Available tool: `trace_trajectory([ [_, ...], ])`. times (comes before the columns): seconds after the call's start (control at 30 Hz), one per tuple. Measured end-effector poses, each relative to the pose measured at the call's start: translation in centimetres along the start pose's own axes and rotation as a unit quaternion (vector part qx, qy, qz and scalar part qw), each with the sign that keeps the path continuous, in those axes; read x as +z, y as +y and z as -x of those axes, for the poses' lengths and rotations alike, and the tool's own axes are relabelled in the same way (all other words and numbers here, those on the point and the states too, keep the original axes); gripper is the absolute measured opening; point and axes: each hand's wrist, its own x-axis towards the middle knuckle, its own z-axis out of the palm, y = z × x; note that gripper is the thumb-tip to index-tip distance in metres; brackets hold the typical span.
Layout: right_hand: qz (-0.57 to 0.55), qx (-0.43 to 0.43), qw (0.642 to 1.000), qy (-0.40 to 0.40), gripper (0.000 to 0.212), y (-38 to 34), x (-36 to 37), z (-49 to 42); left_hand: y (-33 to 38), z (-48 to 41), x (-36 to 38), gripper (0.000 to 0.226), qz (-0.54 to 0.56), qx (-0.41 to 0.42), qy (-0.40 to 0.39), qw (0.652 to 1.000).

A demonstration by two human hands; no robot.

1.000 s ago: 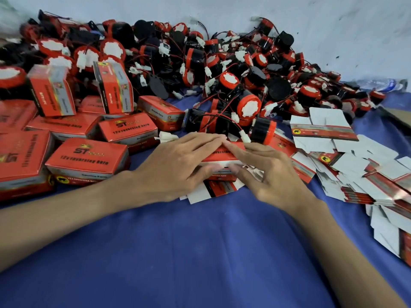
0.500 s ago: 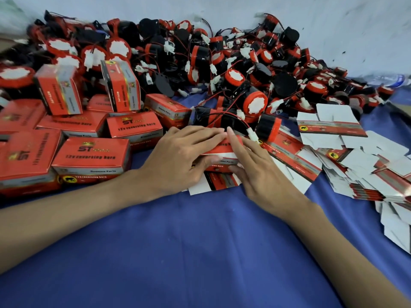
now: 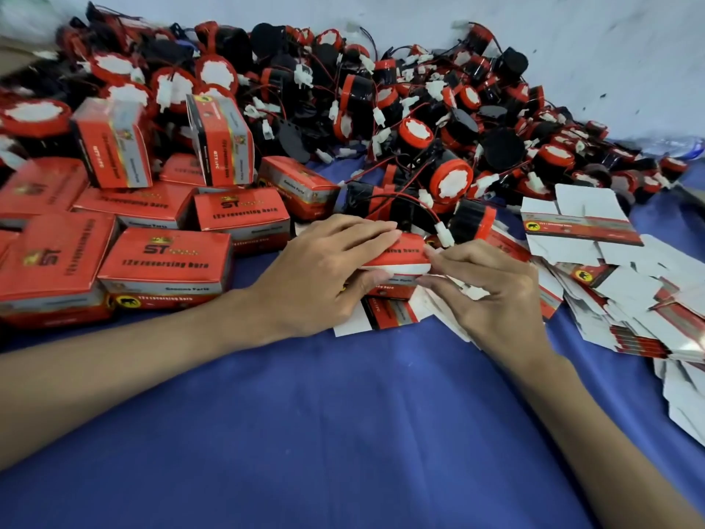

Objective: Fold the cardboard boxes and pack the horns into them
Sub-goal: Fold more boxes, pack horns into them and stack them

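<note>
The horns (image 3: 381, 120), round black-and-red plastic shells trailing thin wires, heap along the far edge of the blue cloth (image 3: 343, 433). Glossy closed boxes (image 3: 164, 265) crowd its left edge; flat card blanks (image 3: 625, 299) fan toward the right. Near mid-cloth, the left hand (image 3: 324, 280) grips a half-formed box (image 3: 395, 255) while the right hand (image 3: 492, 295) pinches its end. The box seems mid-fold; tucking the flap likely comes next.

Right hand (image 3: 492, 295) has gone from lying flat on the red box (image 3: 395, 257) to curling, its fingers (image 3: 442, 257) now pinching the box's right end. Left hand (image 3: 324, 276) has shifted slightly, thumb tucked under the box's front edge. The box sits a bit higher.
</note>
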Motion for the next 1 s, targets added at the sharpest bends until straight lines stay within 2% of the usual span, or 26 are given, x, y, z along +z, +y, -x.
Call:
trace_trajectory([
  [0.13, -0.018, -0.022, 1.000, -0.013, 0.017, 0.0, 0.5, 0.1, 0.3, -0.1, -0.1, 0.045, -0.039, 0.018, -0.016, 0.999],
  [0.3, 0.021, -0.071, 0.996, -0.049, 0.004, -0.1, 0.7, -0.1, 0.3, -0.1, 0.0, 0.037, -0.077, 0.037, 0.000, 0.996],
  [0.37, 0.024, -0.065, 0.996, -0.058, 0.007, -0.2, 0.8, -0.3, 0.3, -0.1, 0.1, 0.035, -0.084, 0.037, 0.009, 0.996],
  [0.47, 0.032, -0.022, 0.997, -0.063, 0.023, 0.0, 0.3, -0.6, 0.5, -0.1, 0.0, 0.035, -0.088, 0.035, 0.015, 0.995],
  [0.53, 0.098, 0.022, 0.994, -0.036, 0.025, 0.9, -0.5, -1.0, 0.8, -0.2, -0.1, 0.039, -0.104, 0.029, 0.008, 0.994],
  [0.57, 0.136, 0.061, 0.989, -0.027, 0.032, 1.5, -0.9, -1.2, 1.0, -0.3, -0.2, 0.042, -0.119, 0.026, 0.001, 0.993],
  [0.63, 0.159, 0.175, 0.970, -0.056, 0.058, 2.6, -1.3, -1.3, 1.4, -0.3, -0.4, 0.047, -0.150, 0.023, -0.011, 0.988],
  [0.73, 0.090, 0.322, 0.932, -0.142, 0.082, 3.7, -1.1, -0.6, 2.0, -0.5, -1.0, 0.041, -0.176, 0.009, -0.034, 0.984],
  [0.87, 0.058, 0.353, 0.920, -0.160, 0.080, 5.0, -1.9, -2.1, 2.7, -1.0, -2.0, 0.035, -0.192, -0.021, -0.089, 0.977],
  [1.0, 0.183, 0.303, 0.922, -0.155, 0.085, 4.0, -1.8, -0.7, 3.8, -0.3, -1.6, 0.026, -0.240, 0.045, -0.144, 0.959],
])
